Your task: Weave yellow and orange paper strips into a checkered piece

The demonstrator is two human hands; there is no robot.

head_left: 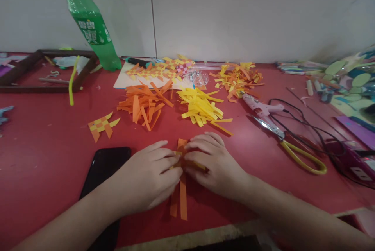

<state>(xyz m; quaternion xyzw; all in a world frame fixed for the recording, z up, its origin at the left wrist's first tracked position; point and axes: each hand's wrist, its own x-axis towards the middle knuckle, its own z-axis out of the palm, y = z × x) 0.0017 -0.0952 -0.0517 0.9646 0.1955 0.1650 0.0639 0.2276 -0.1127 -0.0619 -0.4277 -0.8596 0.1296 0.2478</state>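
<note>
My left hand and my right hand meet at the near middle of the red table. Both press and pinch a small weave of orange and yellow paper strips, whose orange ends stick out above and below the fingers. The middle of the weave is hidden under my fingertips. Behind the hands lie a loose pile of orange strips and a pile of yellow strips.
A black phone lies under my left forearm. A finished small woven piece sits at left. Scissors with yellow handles, a glue gun with black cable, a green bottle, a wooden frame, and woven mats on white paper surround the area.
</note>
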